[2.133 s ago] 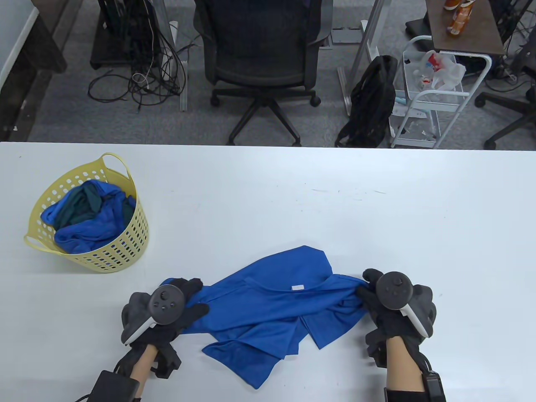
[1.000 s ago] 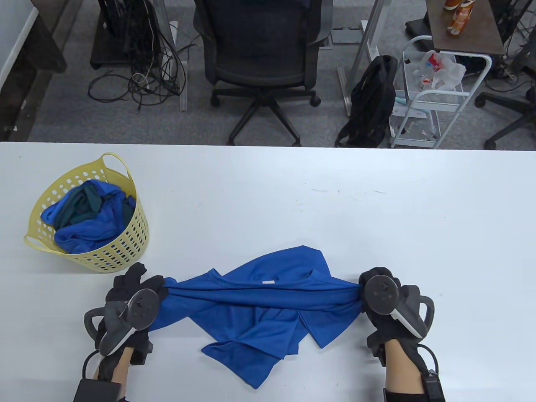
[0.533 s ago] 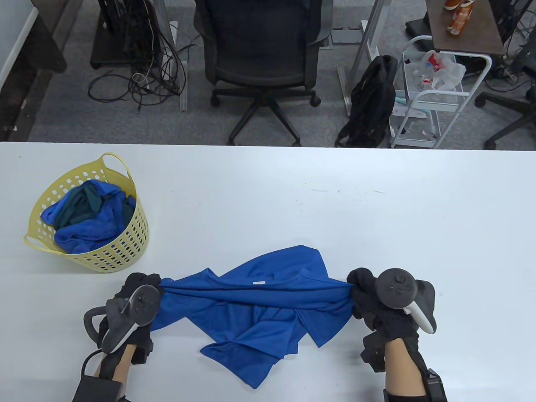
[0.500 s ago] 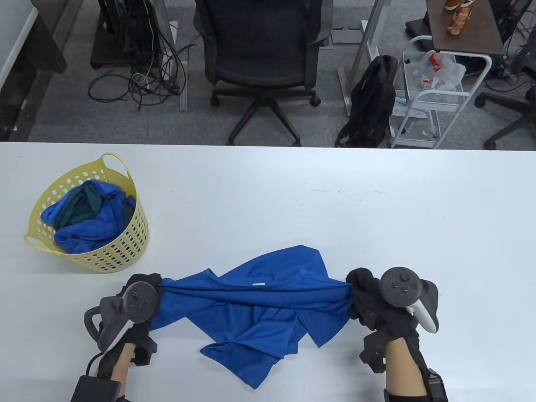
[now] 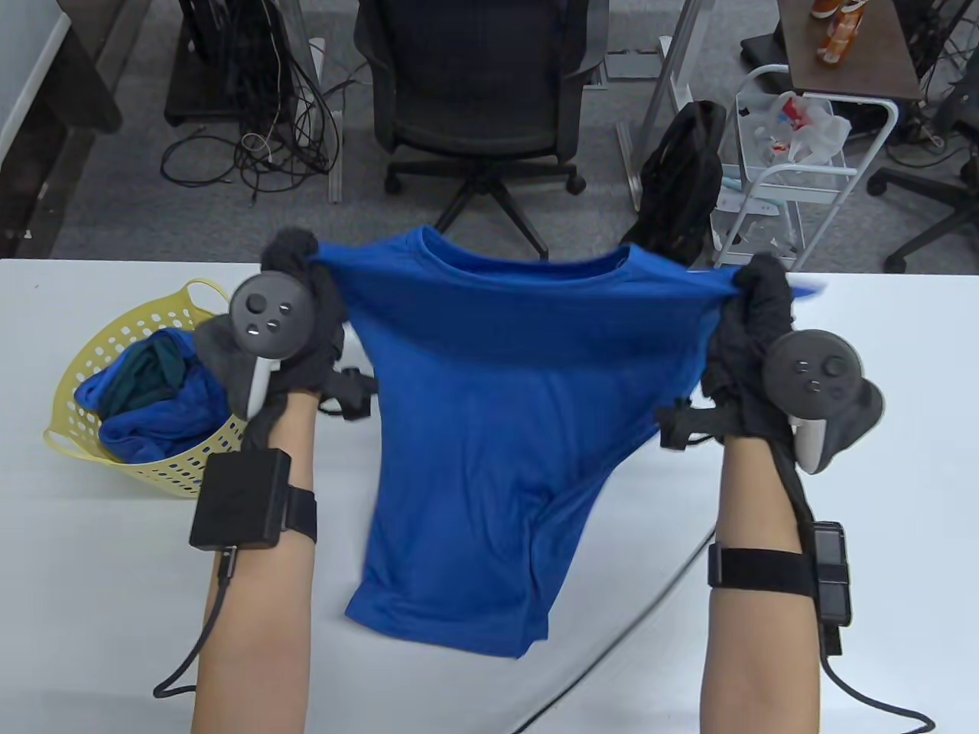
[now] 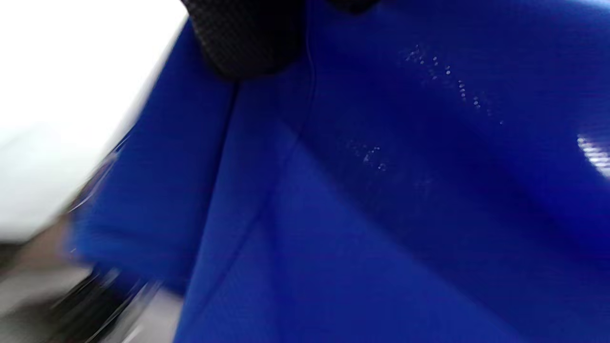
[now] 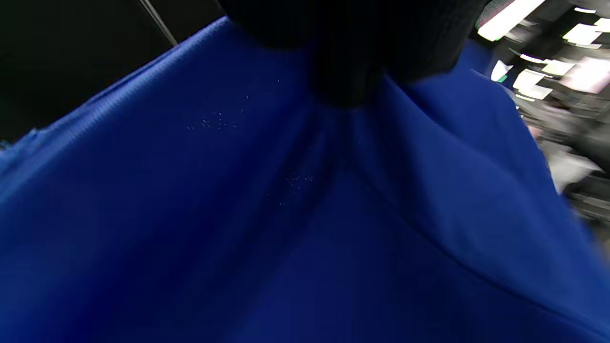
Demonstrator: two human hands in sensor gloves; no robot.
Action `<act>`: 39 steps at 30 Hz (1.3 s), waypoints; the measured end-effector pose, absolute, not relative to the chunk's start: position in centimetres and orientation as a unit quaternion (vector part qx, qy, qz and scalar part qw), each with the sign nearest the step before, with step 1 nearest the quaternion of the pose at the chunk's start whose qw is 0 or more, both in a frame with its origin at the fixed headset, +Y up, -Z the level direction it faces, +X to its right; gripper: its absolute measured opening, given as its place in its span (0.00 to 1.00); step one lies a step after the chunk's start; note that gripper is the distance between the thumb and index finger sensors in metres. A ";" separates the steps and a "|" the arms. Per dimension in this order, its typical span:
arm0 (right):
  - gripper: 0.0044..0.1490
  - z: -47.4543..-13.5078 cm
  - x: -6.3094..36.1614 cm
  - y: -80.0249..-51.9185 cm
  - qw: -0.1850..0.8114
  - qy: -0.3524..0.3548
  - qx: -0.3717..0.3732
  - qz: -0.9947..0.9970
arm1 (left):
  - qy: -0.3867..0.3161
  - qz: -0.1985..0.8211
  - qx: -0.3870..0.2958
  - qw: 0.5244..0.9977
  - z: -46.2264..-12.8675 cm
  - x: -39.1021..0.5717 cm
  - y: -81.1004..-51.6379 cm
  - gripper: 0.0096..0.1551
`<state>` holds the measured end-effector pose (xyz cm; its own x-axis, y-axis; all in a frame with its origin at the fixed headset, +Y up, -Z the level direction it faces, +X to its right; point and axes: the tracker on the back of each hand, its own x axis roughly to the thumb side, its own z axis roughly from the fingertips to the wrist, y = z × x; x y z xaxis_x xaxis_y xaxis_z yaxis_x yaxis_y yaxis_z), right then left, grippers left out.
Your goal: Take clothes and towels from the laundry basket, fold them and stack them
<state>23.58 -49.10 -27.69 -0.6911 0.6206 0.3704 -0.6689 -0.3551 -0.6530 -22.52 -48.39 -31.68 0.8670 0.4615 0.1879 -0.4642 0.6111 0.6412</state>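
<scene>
Both hands are holding the blue T-shirt (image 5: 474, 428) up in the air, stretched between them at shoulder seams. Left hand (image 5: 294, 321) is pinching the shirt's left shoulder, fingers curled tight round a bunch of fabric; right hand (image 5: 753, 336) is doing the same at the other shoulder. Neckline is sagging a little between the two grips. Shirt body is hanging free, hem dangling above the near half of the white surface (image 5: 841, 459); whether the hem is touching it I cannot tell.

Wrist views are showing almost nothing but blue cloth, blurred, with a dark gloved fingertip (image 6: 248, 43) biting into the fabric at the top of the left one.

Yellow laundry basket (image 5: 76, 428) is sitting near the left edge of the surface, with more blue and dark green laundry (image 5: 153, 390) heaped inside it.

Reading of the step: shirt is being opened out and shaken straight ahead of folding; no fold made yet, no stack visible on the surface.

Next move, as I judge it, calls for lowering the shirt flat onto the surface, hem landing first, shoulders kept taut so the body is not bunching, then smoothing before folding the sides in.
</scene>
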 end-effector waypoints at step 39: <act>0.24 -29.4 25.8 -53.0 0.384 -0.361 0.042 0.849 | -0.039 0.206 0.309 0.928 -30.9 -21.5 -52.3 0.25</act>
<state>25.81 -53.04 -29.36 -0.7010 0.6221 0.3488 -0.6830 -0.4445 -0.5796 -21.49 -52.34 -30.92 0.9123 0.3579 0.1990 -0.4058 0.7249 0.5566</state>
